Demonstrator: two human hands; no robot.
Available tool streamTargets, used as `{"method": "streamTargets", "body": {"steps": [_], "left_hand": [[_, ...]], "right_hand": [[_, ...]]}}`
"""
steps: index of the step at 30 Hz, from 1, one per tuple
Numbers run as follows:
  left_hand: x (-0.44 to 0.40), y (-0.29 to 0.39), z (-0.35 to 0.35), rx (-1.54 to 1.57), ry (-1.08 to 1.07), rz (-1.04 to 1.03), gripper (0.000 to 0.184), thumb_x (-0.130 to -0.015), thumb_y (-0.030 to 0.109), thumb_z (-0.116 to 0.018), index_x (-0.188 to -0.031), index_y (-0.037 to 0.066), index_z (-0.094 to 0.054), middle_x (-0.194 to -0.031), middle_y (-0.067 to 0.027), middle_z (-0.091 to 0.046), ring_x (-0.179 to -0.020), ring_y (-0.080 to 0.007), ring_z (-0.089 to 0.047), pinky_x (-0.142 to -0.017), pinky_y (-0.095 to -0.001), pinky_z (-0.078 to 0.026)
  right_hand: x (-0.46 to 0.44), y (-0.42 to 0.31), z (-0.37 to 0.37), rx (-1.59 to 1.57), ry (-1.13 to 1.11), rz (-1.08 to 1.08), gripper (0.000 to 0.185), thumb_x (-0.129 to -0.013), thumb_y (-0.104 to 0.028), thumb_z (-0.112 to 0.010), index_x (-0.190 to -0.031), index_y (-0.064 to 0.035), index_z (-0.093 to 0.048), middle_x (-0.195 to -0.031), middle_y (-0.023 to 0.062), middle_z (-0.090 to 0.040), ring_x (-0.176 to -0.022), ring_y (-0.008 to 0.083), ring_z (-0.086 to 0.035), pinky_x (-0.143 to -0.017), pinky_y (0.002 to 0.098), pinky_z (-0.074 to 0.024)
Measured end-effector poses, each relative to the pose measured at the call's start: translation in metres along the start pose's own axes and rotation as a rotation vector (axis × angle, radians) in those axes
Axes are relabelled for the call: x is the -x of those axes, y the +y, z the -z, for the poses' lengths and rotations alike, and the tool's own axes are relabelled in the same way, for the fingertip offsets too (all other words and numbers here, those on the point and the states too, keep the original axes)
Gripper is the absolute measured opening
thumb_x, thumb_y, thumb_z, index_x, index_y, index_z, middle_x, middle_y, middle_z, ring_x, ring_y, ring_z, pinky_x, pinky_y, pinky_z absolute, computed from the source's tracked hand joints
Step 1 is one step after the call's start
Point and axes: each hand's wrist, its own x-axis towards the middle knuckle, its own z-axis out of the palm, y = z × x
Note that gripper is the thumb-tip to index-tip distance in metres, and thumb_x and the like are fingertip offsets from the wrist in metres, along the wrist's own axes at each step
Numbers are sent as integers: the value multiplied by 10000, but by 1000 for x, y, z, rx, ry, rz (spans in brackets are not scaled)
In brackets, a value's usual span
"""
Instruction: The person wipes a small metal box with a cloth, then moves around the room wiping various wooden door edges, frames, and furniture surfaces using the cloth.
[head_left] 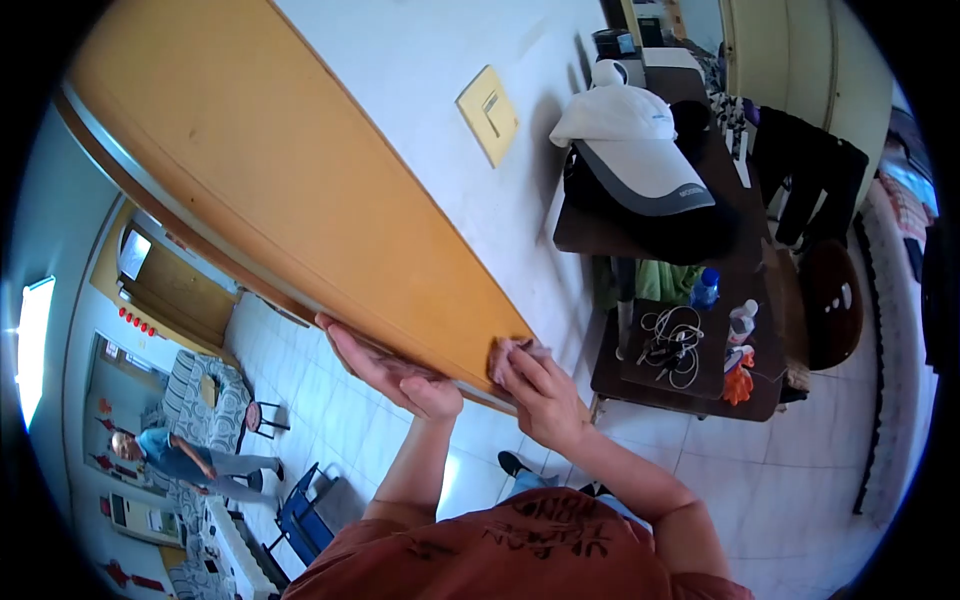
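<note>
My right hand (543, 393) is closed on a crumpled pinkish cloth (508, 362), pressed against the lower end of a wide orange-brown wooden panel (330, 190). My left hand (395, 375) lies along the left edge of the same panel, with its fingers stretched out and the palm turned up toward the camera. Nothing shows in that palm. A yellowish switch plate (489, 116) is fixed to the white wall beside the panel.
At right, a dark shelf unit (605, 232) bears a white cap (625, 125), cables (672, 345) and bottles (705, 288). Another person (185, 460) stands far left near a patterned sofa (205, 405). A blue folding chair (305, 520) stands at lower left.
</note>
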Motion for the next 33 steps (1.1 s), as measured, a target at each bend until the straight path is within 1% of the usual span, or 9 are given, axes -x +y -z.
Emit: {"method": "streamTargets", "body": {"steps": [3,8,11,20,25,26,28,32,33], "left_hand": [[-1,4,5,-80,-21,-1,779,-1048,490,-284,-1574,-68,-146,-1651,-246,-127,-1542,-396,-122,-1239,-522,-139],[0,4,4,-81,38,-14,762,-1045,486,-283,-1567,-62,-200,-1634,-263,-164,-1530,-407,-150,-1231,-525,-154],[1,8,4,-150,24,-8,763,-1046,487,-281,-1553,-79,-225,-1625,-263,-194,-1517,-407,-193,-1226,-523,-157],[-1,10,9,-247,-50,-24,781,-1057,533,-245,-1566,-58,-199,-1626,-252,-160,-1525,-383,-176,-1219,-508,-179],[3,8,9,-234,-23,-12,777,-1053,526,-262,-1559,-62,-228,-1616,-270,-201,-1520,-399,-184,-1219,-509,-172],[1,8,10,-245,-28,-36,772,-1053,520,-265,-1559,-63,-232,-1616,-273,-204,-1521,-400,-184,-1220,-508,-174],[3,6,11,-255,-1,-46,768,-1049,509,-274,-1550,-72,-252,-1615,-279,-214,-1519,-407,-191,-1222,-509,-171],[3,5,13,-277,-11,-45,769,-1033,496,-296,-1535,-87,-282,-1614,-282,-225,-1512,-427,-206,-1224,-532,-156],[2,7,11,-257,-9,-48,759,-1032,481,-299,-1532,-90,-286,-1612,-284,-231,-1511,-429,-209,-1224,-535,-154]], "right_hand": [[6,6,0,72,-42,-65,635,-660,-18,-670,-1293,-64,-659,-1378,97,-584,-992,309,-607,-856,395,-533],[-147,-26,39,133,91,125,620,-711,22,-638,-1324,-66,-627,-1380,95,-575,-1011,310,-614,-846,383,-533],[-208,-48,57,20,111,170,675,-699,37,-626,-1365,-69,-584,-1346,81,-576,-1127,325,-595,-876,376,-534],[-100,-24,28,38,72,47,616,-659,31,-670,-1267,-67,-664,-1288,130,-598,-1108,361,-618,-854,410,-552],[-221,-65,60,-5,122,240,633,-708,96,-583,-1330,-26,-581,-1318,159,-557,-1102,377,-602,-835,420,-545],[-251,-82,73,-49,116,251,519,-820,69,-573,-1334,-4,-565,-1295,208,-550,-1110,404,-618,-892,418,-534],[-296,-97,85,-49,144,253,498,-859,68,-549,-1344,-46,-563,-1278,190,-551,-1054,397,-633,-851,414,-535],[-281,-85,80,-104,99,195,582,-846,83,-484,-1397,-90,-552,-1298,224,-534,-1097,435,-610,-882,412,-526],[-257,-75,74,-36,79,205,630,-792,87,-548,-1405,-60,-535,-1274,177,-548,-1080,393,-615,-848,432,-546]]}}
